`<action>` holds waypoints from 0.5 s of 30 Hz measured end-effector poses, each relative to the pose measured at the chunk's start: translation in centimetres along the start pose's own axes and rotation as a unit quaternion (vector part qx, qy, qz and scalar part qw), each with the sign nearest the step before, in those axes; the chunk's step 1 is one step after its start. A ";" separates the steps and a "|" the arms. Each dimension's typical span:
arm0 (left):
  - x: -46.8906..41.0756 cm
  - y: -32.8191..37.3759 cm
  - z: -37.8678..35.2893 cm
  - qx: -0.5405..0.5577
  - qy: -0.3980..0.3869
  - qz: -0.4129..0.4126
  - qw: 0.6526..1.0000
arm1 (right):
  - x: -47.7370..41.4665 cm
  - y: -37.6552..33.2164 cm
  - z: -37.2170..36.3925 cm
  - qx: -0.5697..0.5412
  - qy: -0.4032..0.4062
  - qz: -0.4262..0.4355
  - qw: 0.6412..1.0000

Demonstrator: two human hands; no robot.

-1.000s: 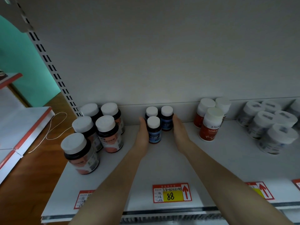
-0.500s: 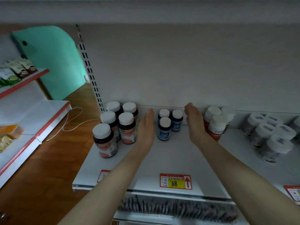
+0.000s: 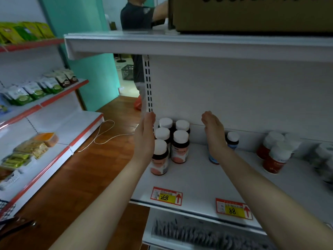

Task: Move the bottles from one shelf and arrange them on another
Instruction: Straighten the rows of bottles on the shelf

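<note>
Several dark bottles with white caps and orange labels (image 3: 178,145) stand at the left end of the white shelf (image 3: 194,181). My left hand (image 3: 145,136) is raised flat and empty just left of them, partly covering the front one. My right hand (image 3: 213,130) is lifted to their right, fingers loosely curved, holding nothing. Behind my right wrist stand the small blue-labelled bottles (image 3: 232,140), mostly hidden. Red-labelled bottles (image 3: 275,156) stand further right.
An upper shelf (image 3: 162,46) carries a cardboard box (image 3: 252,13). Blurred white jars (image 3: 324,159) sit at the far right. Snack shelves (image 3: 36,98) line the left side, across a wooden floor (image 3: 75,177) with a white cord. A person (image 3: 138,15) stands behind the unit.
Both hands have let go of the small blue bottles and risen, moving apart and to the left. The view has lifted and swung left, showing the upper shelf.
</note>
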State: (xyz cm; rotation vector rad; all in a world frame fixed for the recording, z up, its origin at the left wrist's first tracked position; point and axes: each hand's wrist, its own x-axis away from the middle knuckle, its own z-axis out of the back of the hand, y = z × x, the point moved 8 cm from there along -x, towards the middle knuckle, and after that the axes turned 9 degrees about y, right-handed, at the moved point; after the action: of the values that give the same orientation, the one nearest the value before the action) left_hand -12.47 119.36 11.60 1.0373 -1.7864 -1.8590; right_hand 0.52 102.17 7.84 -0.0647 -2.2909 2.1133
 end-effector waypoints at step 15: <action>-3.8 -14.0 -0.8 0.028 -0.121 0.266 0.956 | 0.1 10.0 -1.5 -0.008 0.055 -0.129 0.990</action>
State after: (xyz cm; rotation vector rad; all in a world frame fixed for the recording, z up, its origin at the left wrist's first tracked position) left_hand -6.23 123.35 -0.85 0.2931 -2.0100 -1.6458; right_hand 0.61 104.44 -2.02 0.1062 -2.1249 1.9144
